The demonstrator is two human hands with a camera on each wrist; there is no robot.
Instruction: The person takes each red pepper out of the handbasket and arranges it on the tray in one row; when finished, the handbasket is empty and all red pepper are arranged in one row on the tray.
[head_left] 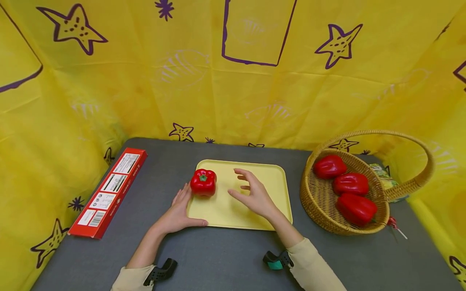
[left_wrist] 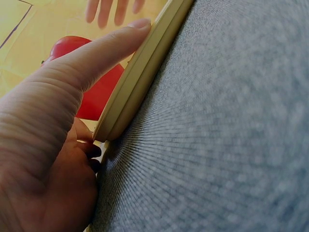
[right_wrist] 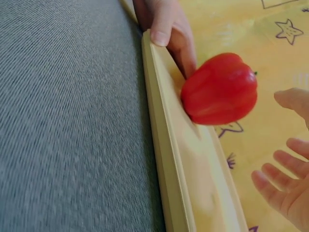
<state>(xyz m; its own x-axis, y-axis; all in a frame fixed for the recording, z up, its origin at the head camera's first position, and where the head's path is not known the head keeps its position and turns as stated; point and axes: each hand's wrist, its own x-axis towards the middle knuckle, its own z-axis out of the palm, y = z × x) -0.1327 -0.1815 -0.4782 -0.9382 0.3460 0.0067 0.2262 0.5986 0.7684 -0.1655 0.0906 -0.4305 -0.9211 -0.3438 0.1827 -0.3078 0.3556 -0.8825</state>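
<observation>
A red bell pepper (head_left: pixel 203 182) with a green stem stands upright on the left part of a pale yellow tray (head_left: pixel 233 214). My left hand (head_left: pixel 178 212) lies around the tray's near left corner, its thumb touching the front rim and its fingers stretched along the left side, close to the pepper. In the left wrist view the straight thumb (left_wrist: pixel 104 50) reaches along the rim. My right hand (head_left: pixel 253 197) hovers over the tray's middle with fingers spread and nothing between them, a short way right of the pepper; the right wrist view shows the same gap.
On the right stands a wicker basket (head_left: pixel 309 202) with a tall handle, holding three red peppers (head_left: pixel 351 184). Behind it lies a green packet (head_left: pixel 384 178), and a red lollipop (head_left: pixel 392 222) is beside it. A long red box (head_left: pixel 109 192) lies on the left. Yellow cloth (head_left: pixel 233 93) surrounds the grey table (head_left: pixel 225 258).
</observation>
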